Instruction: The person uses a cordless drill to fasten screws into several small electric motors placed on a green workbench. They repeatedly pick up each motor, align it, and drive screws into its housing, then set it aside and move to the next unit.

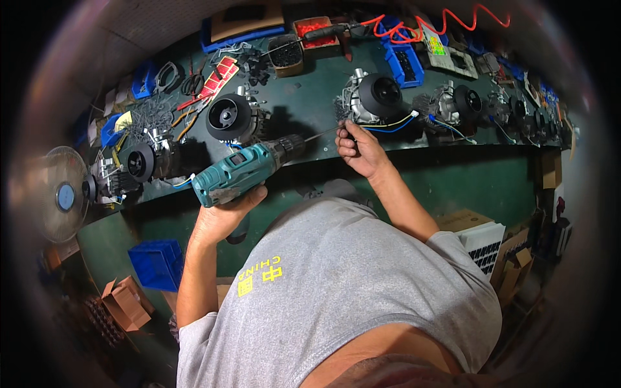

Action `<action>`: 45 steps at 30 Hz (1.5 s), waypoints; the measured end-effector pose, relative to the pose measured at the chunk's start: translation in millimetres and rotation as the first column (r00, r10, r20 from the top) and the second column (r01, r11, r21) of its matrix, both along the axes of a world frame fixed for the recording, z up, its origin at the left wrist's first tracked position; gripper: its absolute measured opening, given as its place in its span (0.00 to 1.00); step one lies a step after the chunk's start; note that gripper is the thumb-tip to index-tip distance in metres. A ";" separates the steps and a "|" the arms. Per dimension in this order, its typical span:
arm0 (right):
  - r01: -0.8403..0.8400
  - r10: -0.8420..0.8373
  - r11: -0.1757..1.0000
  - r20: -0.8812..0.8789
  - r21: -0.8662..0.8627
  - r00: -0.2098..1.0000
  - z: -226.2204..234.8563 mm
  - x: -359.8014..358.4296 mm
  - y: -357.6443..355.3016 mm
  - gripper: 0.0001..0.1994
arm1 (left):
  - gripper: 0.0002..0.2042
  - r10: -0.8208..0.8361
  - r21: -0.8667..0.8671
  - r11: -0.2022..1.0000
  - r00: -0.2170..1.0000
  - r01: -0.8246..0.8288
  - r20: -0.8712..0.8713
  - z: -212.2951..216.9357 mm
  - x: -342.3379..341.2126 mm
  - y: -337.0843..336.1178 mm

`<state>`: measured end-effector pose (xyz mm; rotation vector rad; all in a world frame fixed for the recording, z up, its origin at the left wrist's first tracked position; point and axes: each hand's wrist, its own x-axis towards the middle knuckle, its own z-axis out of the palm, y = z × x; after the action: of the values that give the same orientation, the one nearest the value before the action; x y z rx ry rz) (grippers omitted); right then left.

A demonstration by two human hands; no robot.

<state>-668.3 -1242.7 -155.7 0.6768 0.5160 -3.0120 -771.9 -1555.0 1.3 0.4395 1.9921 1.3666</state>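
My left hand (pixel 226 216) is wrapped round the grip of a teal cordless drill (pixel 236 169), held in front of the bench edge. Its long thin bit (pixel 318 135) points right, toward my right hand (pixel 363 152). The right hand's fingers are curled and pinched at the bit's tip; whatever they hold is too small to make out. Just beyond them stands a metal motor unit with a black fan wheel (pixel 380 95), its yellow and blue wires (pixel 396 127) trailing along the bench edge. A second fan motor (pixel 229 118) stands behind the drill.
More fan motors (pixel 147 160) line the green bench (pixel 304 97) on both sides. At the back are a box of red parts (pixel 317 32), a box of black parts (pixel 286 58), a blue bin (pixel 404 64) and a red coiled hose (pixel 446 29). A standing fan (pixel 63 194) is at left.
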 end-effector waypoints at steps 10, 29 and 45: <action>-0.082 0.080 0.996 0.053 0.044 0.995 7.8 -24.1 7.2 0.11 | 0.14 0.053 0.053 0.997 0.997 -0.056 0.053 -14.4 -6.4 17.9; -0.029 -0.286 0.829 0.467 0.559 0.837 -56.9 55.0 65.4 0.12 | 0.17 -0.069 0.029 0.997 0.982 0.076 -0.174 -5.6 -36.0 106.5; 0.060 -0.357 0.527 0.156 0.848 0.921 -89.2 36.3 105.4 0.23 | 0.17 -0.435 -0.258 0.900 0.698 0.351 -0.568 42.5 -86.9 149.4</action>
<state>-632.0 -1137.4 -244.9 1.2904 2.0340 -2.5658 -858.9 -1405.5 43.8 1.3150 2.2817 0.8609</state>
